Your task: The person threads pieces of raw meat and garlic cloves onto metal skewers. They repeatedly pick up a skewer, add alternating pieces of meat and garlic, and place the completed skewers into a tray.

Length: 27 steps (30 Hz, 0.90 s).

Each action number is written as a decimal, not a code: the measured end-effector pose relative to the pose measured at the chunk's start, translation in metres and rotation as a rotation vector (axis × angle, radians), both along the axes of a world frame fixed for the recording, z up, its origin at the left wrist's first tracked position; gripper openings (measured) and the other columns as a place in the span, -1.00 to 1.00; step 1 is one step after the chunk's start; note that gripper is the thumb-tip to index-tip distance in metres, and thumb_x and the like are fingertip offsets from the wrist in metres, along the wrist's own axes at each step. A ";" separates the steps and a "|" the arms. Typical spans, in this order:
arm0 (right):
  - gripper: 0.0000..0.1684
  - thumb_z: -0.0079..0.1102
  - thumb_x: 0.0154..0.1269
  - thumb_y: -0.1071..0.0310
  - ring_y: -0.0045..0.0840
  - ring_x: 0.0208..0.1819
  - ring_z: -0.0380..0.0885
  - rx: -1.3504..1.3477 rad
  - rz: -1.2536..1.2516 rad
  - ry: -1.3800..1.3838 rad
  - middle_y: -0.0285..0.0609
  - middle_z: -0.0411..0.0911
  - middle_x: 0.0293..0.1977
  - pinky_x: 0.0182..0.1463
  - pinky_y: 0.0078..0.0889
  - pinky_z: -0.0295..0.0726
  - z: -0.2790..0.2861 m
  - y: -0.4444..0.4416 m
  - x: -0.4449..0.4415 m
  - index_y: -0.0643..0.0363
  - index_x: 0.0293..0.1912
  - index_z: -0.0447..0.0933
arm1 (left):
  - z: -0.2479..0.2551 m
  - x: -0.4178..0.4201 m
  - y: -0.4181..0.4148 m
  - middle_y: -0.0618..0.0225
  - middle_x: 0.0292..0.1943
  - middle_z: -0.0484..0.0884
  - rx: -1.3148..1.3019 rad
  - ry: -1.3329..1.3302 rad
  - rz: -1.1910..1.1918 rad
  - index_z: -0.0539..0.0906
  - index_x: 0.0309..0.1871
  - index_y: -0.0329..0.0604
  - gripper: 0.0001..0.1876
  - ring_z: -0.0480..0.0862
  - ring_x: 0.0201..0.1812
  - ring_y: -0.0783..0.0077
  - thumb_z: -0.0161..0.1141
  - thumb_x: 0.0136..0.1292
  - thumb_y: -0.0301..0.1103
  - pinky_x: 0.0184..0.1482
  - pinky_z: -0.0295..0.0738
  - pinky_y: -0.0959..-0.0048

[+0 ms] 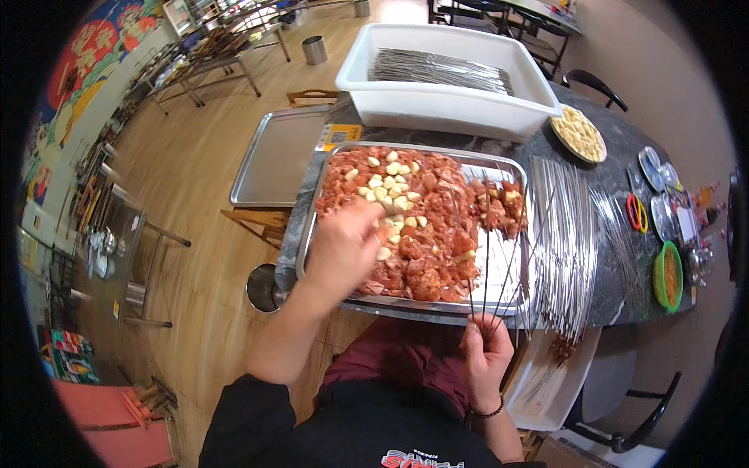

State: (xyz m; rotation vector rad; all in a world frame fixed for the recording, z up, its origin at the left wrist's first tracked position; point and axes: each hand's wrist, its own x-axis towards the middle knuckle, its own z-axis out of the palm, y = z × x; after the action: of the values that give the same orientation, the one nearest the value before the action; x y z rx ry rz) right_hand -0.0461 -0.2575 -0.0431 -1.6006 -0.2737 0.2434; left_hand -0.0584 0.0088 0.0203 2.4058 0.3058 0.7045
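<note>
My left hand [345,243] is over the left part of a metal tray [526,169] of raw marinated meat pieces [427,269]. Its blurred fingers are at the peeled garlic cloves [395,181] heaped on the meat; whether they pinch anything cannot be told. My right hand [488,345], with a dark bead bracelet at the wrist, grips the lower ends of several thin metal skewers [487,257] at the tray's near edge. These skewers fan out over the tray's right part. Loaded meat [500,205] lies at the tray's upper right, beside the bare tray bottom.
Bare metal skewers [564,245] lie right of the tray. Behind stands a white plastic tub [445,105] of skewers; a plate of pale pieces [579,133], scissors [636,213] and a green basket [668,276] are farther right. An empty metal tray [281,158] is left, a white bin [547,380] below right.
</note>
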 end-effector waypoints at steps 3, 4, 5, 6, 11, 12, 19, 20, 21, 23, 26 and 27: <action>-0.89 0.12 0.46 0.51 -0.81 -0.45 0.40 0.063 -0.019 0.044 -0.38 0.52 -0.36 -0.39 -0.73 0.40 -0.001 -0.003 0.003 0.28 -0.06 0.54 | -0.002 0.029 0.017 0.12 -0.29 0.66 0.250 -0.051 -0.097 0.64 -0.21 -0.22 -0.84 0.68 -0.27 0.04 0.30 0.11 -0.52 -0.18 0.60 0.22; -0.89 0.12 0.46 0.51 -0.81 -0.45 0.40 0.062 -0.023 0.055 -0.38 0.53 -0.35 -0.39 -0.73 0.40 -0.005 -0.004 0.003 0.28 -0.06 0.53 | -0.007 0.034 0.013 0.15 -0.31 0.65 0.319 0.005 -0.157 0.64 -0.23 -0.22 -0.85 0.68 -0.27 0.05 0.30 0.10 -0.52 -0.17 0.60 0.23; -0.88 0.12 0.45 0.51 -0.81 -0.44 0.40 0.061 -0.026 0.066 -0.38 0.53 -0.34 -0.39 -0.73 0.40 -0.008 -0.007 0.003 0.28 -0.06 0.53 | -0.011 0.038 0.006 0.17 -0.33 0.64 0.387 0.061 -0.215 0.63 -0.26 -0.21 -0.86 0.68 -0.27 0.07 0.29 0.08 -0.52 -0.17 0.61 0.23; -0.89 0.12 0.45 0.52 -0.81 -0.44 0.40 0.017 -0.025 0.030 -0.37 0.53 -0.33 -0.39 -0.73 0.40 -0.010 -0.009 0.002 0.28 -0.06 0.53 | -0.015 0.043 0.001 0.19 -0.34 0.64 0.458 0.120 -0.267 0.62 -0.29 -0.20 -0.87 0.68 -0.27 0.08 0.29 0.07 -0.52 -0.16 0.61 0.23; -0.93 0.11 0.45 0.53 -0.84 -0.48 0.34 0.050 -0.030 0.101 -0.41 0.50 -0.36 -0.44 -0.75 0.34 -0.011 -0.005 0.002 0.25 -0.11 0.52 | -0.018 0.065 0.000 0.15 -0.36 0.66 0.592 0.296 -0.275 0.64 -0.30 -0.23 -0.88 0.71 -0.19 0.11 0.25 0.04 -0.54 -0.24 0.67 0.17; -0.95 0.10 0.45 0.53 -0.85 -0.51 0.32 0.014 -0.024 0.064 -0.44 0.47 -0.41 -0.46 -0.76 0.30 -0.018 -0.007 0.003 0.25 -0.13 0.52 | -0.017 0.068 -0.004 0.15 -0.35 0.66 0.601 0.390 -0.253 0.64 -0.31 -0.23 -0.88 0.71 -0.18 0.11 0.25 0.04 -0.54 -0.21 0.68 0.19; -0.93 0.11 0.45 0.53 -0.84 -0.47 0.36 0.000 0.043 0.033 -0.43 0.49 -0.40 -0.42 -0.76 0.33 -0.023 -0.010 0.004 0.27 -0.12 0.53 | -0.010 0.056 0.008 0.16 -0.40 0.65 0.304 0.106 -0.213 0.66 -0.25 -0.28 -0.90 0.72 -0.25 0.22 0.25 0.15 -0.53 -0.25 0.65 0.28; -0.93 0.12 0.44 0.53 -0.84 -0.46 0.36 0.028 0.060 0.075 -0.42 0.50 -0.39 -0.41 -0.76 0.34 -0.017 -0.009 0.003 0.28 -0.11 0.53 | 0.005 0.051 0.008 0.18 -0.37 0.66 0.096 0.050 -0.193 0.66 -0.20 -0.29 -0.89 0.73 -0.24 0.26 0.25 0.20 -0.53 -0.24 0.66 0.33; -0.92 0.12 0.44 0.53 -0.84 -0.46 0.37 0.052 0.080 0.120 -0.41 0.50 -0.39 -0.40 -0.76 0.35 -0.010 -0.012 0.000 0.29 -0.11 0.54 | 0.014 0.045 0.007 0.20 -0.35 0.68 -0.117 -0.003 -0.171 0.67 -0.15 -0.31 -0.87 0.74 -0.23 0.30 0.26 0.25 -0.52 -0.23 0.68 0.37; -0.89 0.19 0.37 0.56 -0.77 -0.32 0.47 0.050 0.143 0.166 -0.34 0.57 -0.30 -0.22 -0.68 0.48 -0.005 -0.015 -0.001 0.33 -0.12 0.56 | 0.009 0.036 0.013 0.16 -0.05 0.72 -0.928 -0.051 -0.256 0.59 0.12 -0.36 -0.75 0.77 -0.09 0.35 0.15 0.42 -0.53 -0.08 0.74 0.52; -0.88 0.17 0.38 0.57 -0.80 -0.38 0.44 -0.049 0.233 0.071 -0.36 0.56 -0.32 -0.30 -0.71 0.45 -0.002 -0.017 -0.001 0.33 -0.10 0.56 | 0.003 0.021 0.010 0.07 0.04 0.70 -1.348 -0.207 -0.242 0.56 0.16 -0.33 -0.73 0.77 -0.07 0.29 0.14 0.44 -0.51 -0.07 0.78 0.38; -0.88 0.18 0.37 0.57 -0.81 -0.34 0.45 -0.051 0.243 0.059 -0.36 0.57 -0.31 -0.26 -0.72 0.45 0.006 -0.013 -0.002 0.34 -0.10 0.56 | -0.004 0.017 0.010 0.09 0.02 0.70 -1.416 -0.247 -0.241 0.56 0.16 -0.31 -0.73 0.77 -0.06 0.28 0.15 0.45 -0.48 -0.06 0.77 0.37</action>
State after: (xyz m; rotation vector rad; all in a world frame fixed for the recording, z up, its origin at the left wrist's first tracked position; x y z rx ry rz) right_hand -0.0481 -0.2706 -0.0373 -1.6071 -0.4196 0.4876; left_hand -0.0418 0.0193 0.0161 0.9749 0.2603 0.4049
